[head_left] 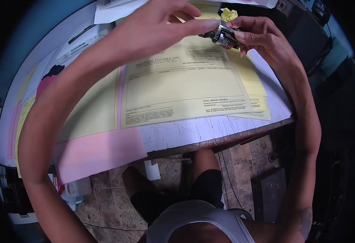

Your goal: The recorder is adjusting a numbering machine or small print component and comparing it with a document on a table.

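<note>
Over the far right of the table, my right hand (262, 34) pinches a small metal numbering stamp (226, 37) with ridged wheels between its thumb and fingers. From the left reaches my left hand (157, 28), its fingers apart and its thumb stretched out so that the tip meets the stamp's metal edge. Whether that thumb presses on it, I cannot tell. Just behind the stamp shows a crumpled piece of yellow paper (228, 15). Below both hands lies a yellow printed receipt form (181, 87), flat on the table.
More yellow sheets (255, 87) fan out under the form's right side. Pink paper (100, 156) overhangs the white tabletop's (193, 131) near edge. At left is a white box (84, 46) beside a dark and pink cloth (48, 81). Dark equipment (303, 36) stands at the right.
</note>
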Tool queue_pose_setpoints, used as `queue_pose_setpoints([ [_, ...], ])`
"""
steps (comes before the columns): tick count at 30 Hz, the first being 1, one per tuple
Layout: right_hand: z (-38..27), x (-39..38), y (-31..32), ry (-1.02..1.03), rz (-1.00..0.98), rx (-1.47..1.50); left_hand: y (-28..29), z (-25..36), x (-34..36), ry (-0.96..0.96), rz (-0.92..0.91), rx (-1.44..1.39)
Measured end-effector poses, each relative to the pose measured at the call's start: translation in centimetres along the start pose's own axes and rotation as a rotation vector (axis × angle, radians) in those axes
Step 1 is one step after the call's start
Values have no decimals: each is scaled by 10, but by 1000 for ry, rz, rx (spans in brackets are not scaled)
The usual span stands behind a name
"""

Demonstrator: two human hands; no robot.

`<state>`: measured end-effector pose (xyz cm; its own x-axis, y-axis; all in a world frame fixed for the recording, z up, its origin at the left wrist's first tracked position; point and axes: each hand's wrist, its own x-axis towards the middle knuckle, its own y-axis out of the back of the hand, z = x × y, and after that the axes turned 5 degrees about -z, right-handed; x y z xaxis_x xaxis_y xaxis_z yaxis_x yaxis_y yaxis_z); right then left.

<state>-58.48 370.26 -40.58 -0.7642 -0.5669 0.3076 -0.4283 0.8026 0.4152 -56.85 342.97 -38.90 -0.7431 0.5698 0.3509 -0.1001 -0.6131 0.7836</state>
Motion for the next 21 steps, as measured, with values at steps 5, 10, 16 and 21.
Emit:
queue_pose_setpoints([
  [5,9,2,6,-13,-137,-61,-11,24,14,142,-203,-183],
  [10,8,5,-4,-37,-109,-93,-19,19,14,123,-192,-200],
  [16,10,4,-1,-62,-82,-51,-37,0,16,104,-67,-107],
  [21,20,4,-3,-42,-102,-84,-53,-9,15,60,34,-250],
])
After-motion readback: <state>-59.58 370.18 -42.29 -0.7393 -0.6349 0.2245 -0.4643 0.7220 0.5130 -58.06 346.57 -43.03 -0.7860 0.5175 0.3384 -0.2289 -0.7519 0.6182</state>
